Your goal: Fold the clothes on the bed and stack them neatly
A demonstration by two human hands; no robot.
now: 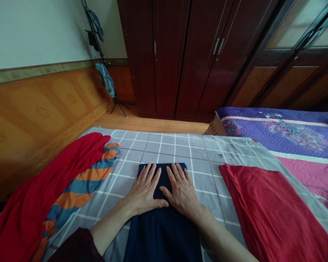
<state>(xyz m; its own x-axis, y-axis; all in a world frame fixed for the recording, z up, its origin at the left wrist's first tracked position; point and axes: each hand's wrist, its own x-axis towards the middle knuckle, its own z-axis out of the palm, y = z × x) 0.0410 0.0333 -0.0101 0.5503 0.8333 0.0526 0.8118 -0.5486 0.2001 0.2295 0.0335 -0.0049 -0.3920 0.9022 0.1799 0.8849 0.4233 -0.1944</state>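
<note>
A dark navy cloth lies lengthwise on a grey checked sheet, its far end a straight edge. Both hands rest palm down on that far part. My left hand lies flat on the left side, fingers spread, thumb pointing right. On the right side is my right hand, also flat with fingers apart, its thumb towards the left hand. The two hands are close together, and neither grips the cloth. The cloth's near end runs out of the frame at the bottom.
A smooth red cloth lies to the right. Crumpled red fabric and an orange-and-blue striped cloth lie on the left. Beyond are a dark wooden wardrobe, a stand with hanging clothes and a purple bedspread.
</note>
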